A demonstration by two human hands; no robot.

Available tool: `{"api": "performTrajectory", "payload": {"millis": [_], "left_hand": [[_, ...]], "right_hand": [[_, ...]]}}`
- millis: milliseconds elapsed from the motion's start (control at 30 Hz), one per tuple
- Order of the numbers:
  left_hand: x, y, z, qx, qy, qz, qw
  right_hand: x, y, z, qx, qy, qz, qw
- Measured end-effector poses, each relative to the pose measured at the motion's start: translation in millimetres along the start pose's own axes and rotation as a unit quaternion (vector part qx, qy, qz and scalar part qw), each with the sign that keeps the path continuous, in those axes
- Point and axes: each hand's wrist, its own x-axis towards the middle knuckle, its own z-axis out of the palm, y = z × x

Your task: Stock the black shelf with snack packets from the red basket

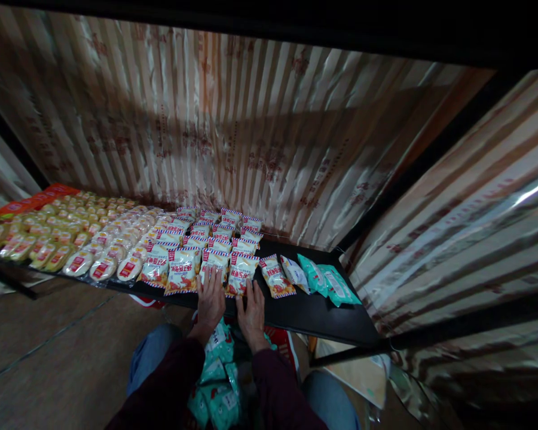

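Note:
My left hand [211, 303] lies with its fingers stretched over the lower part of a white snack bag [215, 260] in the front row on the black shelf. Just right of it, my right hand [251, 312] rests on the shelf edge, fingertips at the bottom right corner of another snack bag [241, 272] with red lettering. Both hands have their fingers extended rather than wrapped round anything. Behind them stand several rows of the same striped-edge bags [201, 230]. Between my knees, below the shelf, are several teal packets [215, 403], partly covered by my forearms.
Round wrapped cakes [128, 268] and yellow wrapped pieces [56, 257] fill the shelf's left side. On the right lie a tilted snack bag [277, 276], a white packet [295, 274] and teal packets [338, 285]. Striped sheeting [251, 131] hangs behind; a dark frame post [412, 170] slants at right.

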Motion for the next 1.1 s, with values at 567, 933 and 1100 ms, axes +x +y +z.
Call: {"api": "performTrajectory", "payload": {"millis": [567, 933, 1100], "left_hand": [[-3.4, 0.1, 0.0, -0.02, 0.062, 0.033, 0.997], [-2.6, -0.5, -1.3, -0.028, 0.031, 0.019, 0.999], [-1.3, -1.6, -2.9, -0.034, 0.038, 0.045, 0.998]], "right_hand": [[16.6, 61.4, -37.0, -0.08, 0.107, 0.022, 0.991], [4.0, 63.7, -39.5, -0.131, 0.048, 0.056, 0.989], [-5.5, 64.3, -47.2, -0.109, 0.068, 0.045, 0.991]]}}
